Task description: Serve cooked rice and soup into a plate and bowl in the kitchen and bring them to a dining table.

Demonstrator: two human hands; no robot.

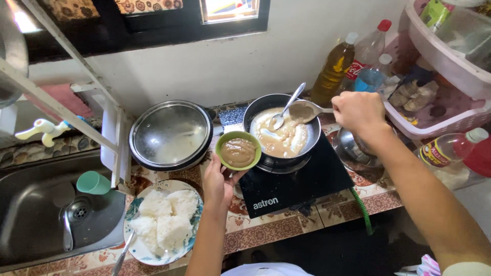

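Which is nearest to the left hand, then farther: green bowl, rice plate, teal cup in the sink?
From the left hand:
1. Green bowl, held in its grip, just above.
2. Rice plate, lower left on the counter.
3. Teal cup, far left in the sink.

Bare forearms; white sleeve edge (468, 268) on right arm.

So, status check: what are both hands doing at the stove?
Left hand holds green bowl of brown sauce. Right hand holds loaded ladle over pan. Second spoon rests in pan.
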